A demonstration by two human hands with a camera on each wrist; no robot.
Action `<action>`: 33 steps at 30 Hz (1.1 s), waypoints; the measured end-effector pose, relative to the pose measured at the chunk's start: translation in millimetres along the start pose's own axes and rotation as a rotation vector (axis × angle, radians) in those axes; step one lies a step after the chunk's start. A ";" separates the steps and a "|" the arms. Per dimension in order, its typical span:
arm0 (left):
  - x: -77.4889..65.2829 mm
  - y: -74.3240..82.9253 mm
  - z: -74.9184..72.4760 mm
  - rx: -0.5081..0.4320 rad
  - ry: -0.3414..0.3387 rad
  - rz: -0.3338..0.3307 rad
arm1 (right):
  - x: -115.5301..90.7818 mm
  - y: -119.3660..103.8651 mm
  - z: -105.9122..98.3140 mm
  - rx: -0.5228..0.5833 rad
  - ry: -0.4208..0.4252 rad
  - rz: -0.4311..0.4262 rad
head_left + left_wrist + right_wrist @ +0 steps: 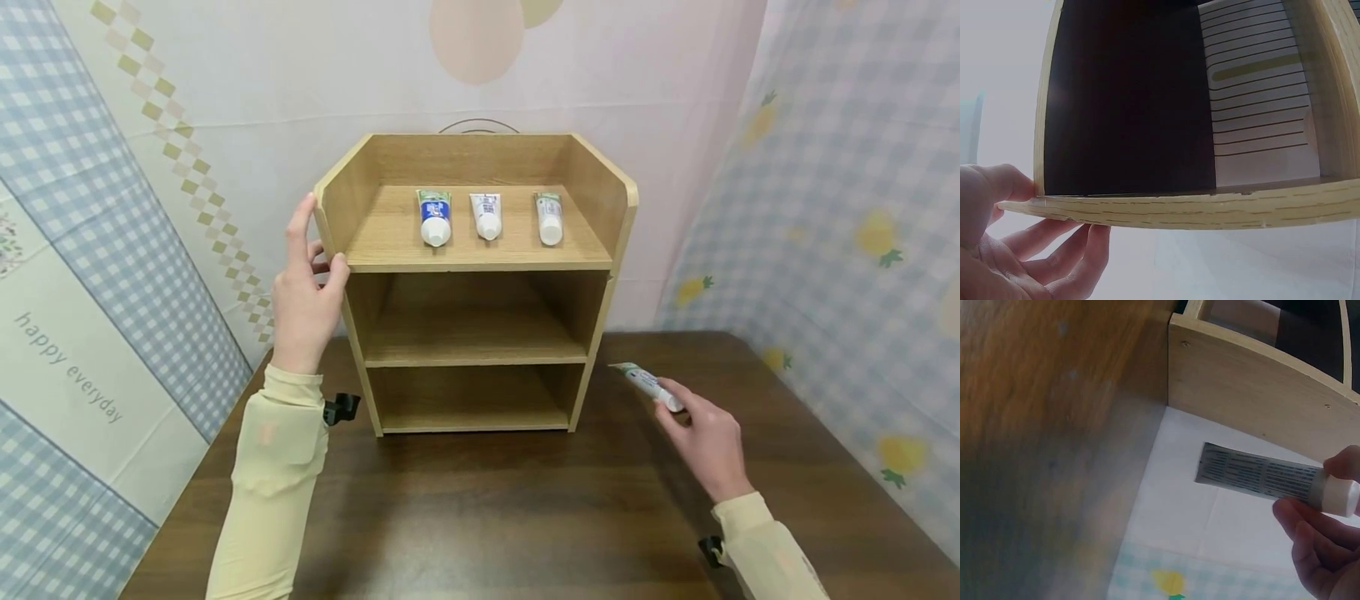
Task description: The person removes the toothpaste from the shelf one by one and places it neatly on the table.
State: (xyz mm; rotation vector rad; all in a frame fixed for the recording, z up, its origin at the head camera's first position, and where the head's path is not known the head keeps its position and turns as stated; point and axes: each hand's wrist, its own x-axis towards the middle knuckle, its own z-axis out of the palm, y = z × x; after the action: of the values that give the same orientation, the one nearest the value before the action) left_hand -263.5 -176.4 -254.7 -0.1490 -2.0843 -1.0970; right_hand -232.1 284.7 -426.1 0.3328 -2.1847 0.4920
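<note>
My left hand (303,304) grips the left side panel of a wooden shelf unit (480,268), its thumb near the top board's front corner; the left wrist view shows the thumb on one side of the panel edge (1166,211) and fingers on the other. To the right of the unit, my right hand (705,433) pinches a small white squeeze tube (647,385) by its cap end, above the table. Fine print covers the tube's (1260,474) visible face. On the top board lie a blue-and-white tube (435,218), a white tube (487,217) and a white-and-green tube (549,219).
Below the top board the unit has a middle compartment (480,329) and a bottom compartment (472,398). It stands on a dark wooden table (480,517). Patterned cloth (847,250) hangs at the right, with more cloth behind and at the left.
</note>
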 end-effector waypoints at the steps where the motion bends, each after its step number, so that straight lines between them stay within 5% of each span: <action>1: 0.0 -0.1 0.3 -0.001 -0.003 -0.003 | -0.8 0.1 1.2 0.002 -0.019 0.009; 15: -0.7 -1.0 1.9 -0.012 0.001 0.016 | -7.2 3.0 5.8 -0.012 -0.315 0.090; 25: 0.8 1.0 -1.3 0.015 -0.011 0.031 | -4.0 4.4 2.0 -0.015 -0.653 0.165; 33: 1.0 1.9 -1.6 0.019 -0.021 0.006 | -10.9 -3.2 6.6 -0.019 -0.737 0.158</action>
State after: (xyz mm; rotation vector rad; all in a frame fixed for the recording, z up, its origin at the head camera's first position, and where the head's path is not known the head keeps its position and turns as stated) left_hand -262.5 -176.7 -252.3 -0.1583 -2.1108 -1.0761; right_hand -228.8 279.6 -437.7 0.3714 -2.9457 0.4807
